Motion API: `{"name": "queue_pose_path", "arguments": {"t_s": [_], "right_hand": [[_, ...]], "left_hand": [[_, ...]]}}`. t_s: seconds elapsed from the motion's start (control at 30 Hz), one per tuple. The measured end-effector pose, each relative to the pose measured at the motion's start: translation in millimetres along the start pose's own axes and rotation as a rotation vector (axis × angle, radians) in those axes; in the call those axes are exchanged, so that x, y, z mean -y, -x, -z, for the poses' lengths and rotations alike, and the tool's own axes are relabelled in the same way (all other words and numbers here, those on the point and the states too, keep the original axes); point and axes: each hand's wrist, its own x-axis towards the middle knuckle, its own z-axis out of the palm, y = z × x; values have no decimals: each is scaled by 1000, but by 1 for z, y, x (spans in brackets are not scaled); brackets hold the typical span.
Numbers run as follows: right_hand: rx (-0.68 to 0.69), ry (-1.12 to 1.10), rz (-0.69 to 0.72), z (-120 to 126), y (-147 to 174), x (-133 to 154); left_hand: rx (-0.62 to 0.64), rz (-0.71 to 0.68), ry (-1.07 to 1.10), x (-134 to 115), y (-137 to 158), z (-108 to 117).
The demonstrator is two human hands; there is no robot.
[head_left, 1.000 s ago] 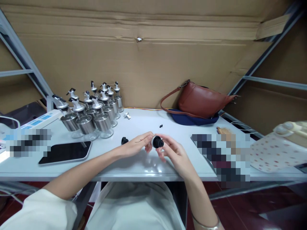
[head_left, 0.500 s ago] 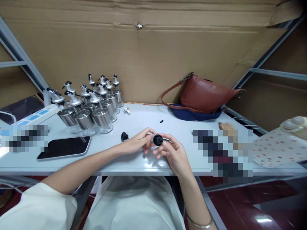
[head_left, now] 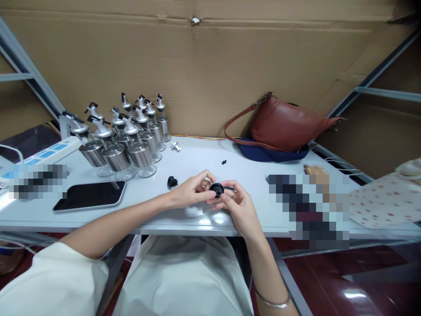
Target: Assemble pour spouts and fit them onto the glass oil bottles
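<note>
Between my two hands, just above the table near its front edge, is a bottle pourer top (head_left: pixel 216 190), its round black underside turned up toward me. My right hand (head_left: pixel 242 210) grips its right side, thumb on the rim and fingers behind, where a dark lever sticks out. My left hand (head_left: pixel 194 189) pinches its left edge with the thumb; the fingertips behind are partly hidden. Left of that hand lies a loose black ribbed stopper (head_left: pixel 172 181). Farther back are small black pieces (head_left: pixel 224 162) and a small white and silver part (head_left: pixel 176 146).
Several glass and steel bottles (head_left: pixel 118 159) with pourer tops stand at the back left. Near them lie a phone (head_left: pixel 90 195) and a power strip (head_left: pixel 49 153). A brown bag (head_left: pixel 283 125) rests on a navy cap (head_left: pixel 263 153) at the back right. A cardboard wall (head_left: pixel 210 79) closes the back.
The pourer top has tilted so its black underside faces up more squarely. My left thumb has moved onto its rim. The whole view has shifted slightly.
</note>
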Motion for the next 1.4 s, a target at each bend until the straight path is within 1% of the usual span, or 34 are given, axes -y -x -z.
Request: {"name": "queue_pose_path", "arguments": {"t_s": [0.17,0.33,0.5,0.63,0.73,0.87,0.93,1.03,1.1,1.13,1.2,1.27,1.3,1.33,1.4], "right_hand": [[36,64,17,-2,1,2],[22,85,17,-4,5,3],[37,95,9,-5,6,4],[38,87,43,-5,6,3],[44,90,90,-5,5,-1],[11,178,161,0,2,-2],[1,306,200,3,-1,7],[49,618,273,5,-14,33],[101,798,338,6,-32,55],[98,882,377,7,-44,64],[40,1086,429,13,-70,78],[66,1338,407,22,-97,82],[104,1444,357,28,-109,80],[147,1525,295,34,-119,77],[184,1597,239,45,-133,66]], "left_hand": [[-6,31,-3,-3,1,-3],[-40,52,-23,-3,1,-8],[-54,66,-55,-5,3,-10],[-30,31,-169,-5,5,-7],[-12,-31,-246,-3,5,-2],[-39,-117,-309,-2,3,4],[-82,-153,-351,-1,1,6],[-200,-183,-320,0,-3,8],[-292,-183,-238,1,-5,9],[-333,-186,-190,2,-7,10],[-400,-208,-102,4,-9,12],[-446,-219,-44,6,-10,14],[-461,-215,-30,7,-11,15],[-469,-206,-24,8,-12,16],[-460,-193,-26,9,-12,16]]}}
